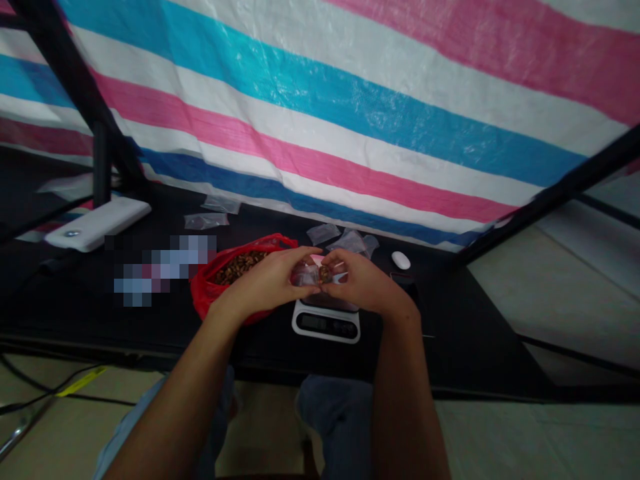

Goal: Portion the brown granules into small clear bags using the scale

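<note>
My left hand (267, 280) and my right hand (357, 283) meet above a small white digital scale (326, 323) on the black table. Both are closed on a small clear plastic bag (309, 273) that has some brown pieces in it. The fingertips of the two hands pinch the bag from either side. Just left of my left hand stands an open red plastic bag (210, 290) filled with brown pieces (240, 265).
Several empty clear small bags (345, 239) lie behind the scale and further left (207, 220). A white power bank (97, 223) sits far left, a small white oval object (401, 260) to the right. A striped tarp (350, 113) hangs behind the black table (465, 347).
</note>
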{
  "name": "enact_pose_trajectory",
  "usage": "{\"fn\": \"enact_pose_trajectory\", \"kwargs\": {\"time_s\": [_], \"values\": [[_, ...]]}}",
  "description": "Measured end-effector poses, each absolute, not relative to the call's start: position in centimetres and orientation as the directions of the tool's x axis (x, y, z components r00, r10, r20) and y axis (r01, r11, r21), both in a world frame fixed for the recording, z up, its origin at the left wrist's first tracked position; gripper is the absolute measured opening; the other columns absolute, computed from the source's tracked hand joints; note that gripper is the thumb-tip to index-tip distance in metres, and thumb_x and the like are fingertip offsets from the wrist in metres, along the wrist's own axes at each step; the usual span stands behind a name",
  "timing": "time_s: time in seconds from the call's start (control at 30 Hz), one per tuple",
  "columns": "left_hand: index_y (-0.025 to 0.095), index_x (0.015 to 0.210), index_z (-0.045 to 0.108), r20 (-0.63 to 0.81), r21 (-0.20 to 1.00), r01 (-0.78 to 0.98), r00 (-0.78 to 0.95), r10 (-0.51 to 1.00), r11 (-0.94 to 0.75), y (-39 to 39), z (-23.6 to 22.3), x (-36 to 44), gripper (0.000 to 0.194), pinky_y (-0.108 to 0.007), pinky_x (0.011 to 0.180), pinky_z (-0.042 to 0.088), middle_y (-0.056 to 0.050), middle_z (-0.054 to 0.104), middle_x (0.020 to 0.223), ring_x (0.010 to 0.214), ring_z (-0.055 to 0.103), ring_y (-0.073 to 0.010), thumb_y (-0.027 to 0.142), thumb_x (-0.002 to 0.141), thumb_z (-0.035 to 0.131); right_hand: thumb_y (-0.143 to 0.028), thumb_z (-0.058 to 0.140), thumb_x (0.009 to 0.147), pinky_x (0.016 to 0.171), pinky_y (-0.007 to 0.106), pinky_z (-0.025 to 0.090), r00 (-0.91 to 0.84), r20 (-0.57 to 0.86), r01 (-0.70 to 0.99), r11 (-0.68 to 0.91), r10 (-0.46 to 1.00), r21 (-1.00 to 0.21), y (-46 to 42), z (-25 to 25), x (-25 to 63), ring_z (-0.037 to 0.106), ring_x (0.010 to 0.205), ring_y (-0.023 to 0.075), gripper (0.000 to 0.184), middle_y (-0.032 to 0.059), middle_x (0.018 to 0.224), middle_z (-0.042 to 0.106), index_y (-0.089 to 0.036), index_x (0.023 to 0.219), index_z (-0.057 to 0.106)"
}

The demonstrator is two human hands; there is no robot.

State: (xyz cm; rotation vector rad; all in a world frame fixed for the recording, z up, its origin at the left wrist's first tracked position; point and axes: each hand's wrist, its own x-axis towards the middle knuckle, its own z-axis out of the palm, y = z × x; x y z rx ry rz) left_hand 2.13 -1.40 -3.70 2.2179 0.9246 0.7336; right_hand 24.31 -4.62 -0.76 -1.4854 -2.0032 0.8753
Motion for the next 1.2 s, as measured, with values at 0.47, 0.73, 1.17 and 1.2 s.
{"fn": "enact_pose_trajectory", "kwargs": {"time_s": [0.47, 0.73, 1.17, 1.2], "values": [[0.018, 0.149, 0.061, 0.265, 0.798, 0.311, 0.588, 0.764, -0.516, -1.8, -3.7, 2.4, 0.069, -0.040, 0.111, 0.054, -0.011, 0.072, 0.144, 0.126, 0.071, -0.0292, 0.039, 0.086, 0.082, -0.006, 0.074, 0.084, 0.093, 0.035, 0.055, -0.337, 0.093, 0.622, 0.296, 0.937, -0.725, -5.5, 1.0, 24.2, 0.074, 0.102, 0.0208, 0.029, 0.0062, 0.111, 0.081, -0.018, 0.109, 0.077], [0.020, 0.150, 0.059, 0.279, 0.847, 0.247, 0.548, 0.789, -0.471, -2.2, -2.8, 2.0, 0.069, -0.036, 0.103, 0.057, -0.009, 0.076, 0.136, 0.120, 0.073, -0.0269, 0.036, 0.086, 0.081, -0.015, 0.071, 0.094, 0.093, 0.033, 0.054, -0.340, 0.228, 0.595, 0.397, 0.912, -0.699, -5.7, 1.8, 23.0, 0.074, 0.102, 0.0201, 0.025, 0.0062, 0.116, 0.082, -0.020, 0.116, 0.080], [0.024, 0.147, 0.061, 0.303, 0.805, 0.298, 0.537, 0.787, -0.513, -2.1, -3.1, 0.8, 0.062, -0.038, 0.102, 0.058, -0.008, 0.076, 0.133, 0.114, 0.074, -0.0253, 0.037, 0.089, 0.078, -0.013, 0.072, 0.089, 0.092, 0.033, 0.056, -0.311, 0.215, 0.654, 0.373, 0.926, -0.659, -6.5, 2.3, 23.1, 0.071, 0.112, 0.0212, 0.044, 0.0084, 0.132, 0.077, -0.021, 0.132, 0.074], [0.024, 0.145, 0.063, 0.305, 0.807, 0.293, 0.537, 0.786, -0.513, -2.1, -3.3, 0.8, 0.059, -0.038, 0.102, 0.058, -0.008, 0.076, 0.133, 0.115, 0.074, -0.0255, 0.038, 0.090, 0.078, -0.014, 0.072, 0.089, 0.090, 0.033, 0.056, -0.307, 0.211, 0.654, 0.367, 0.928, -0.661, -6.6, 2.2, 23.3, 0.071, 0.110, 0.0213, 0.045, 0.0085, 0.131, 0.076, -0.021, 0.133, 0.073]]}}
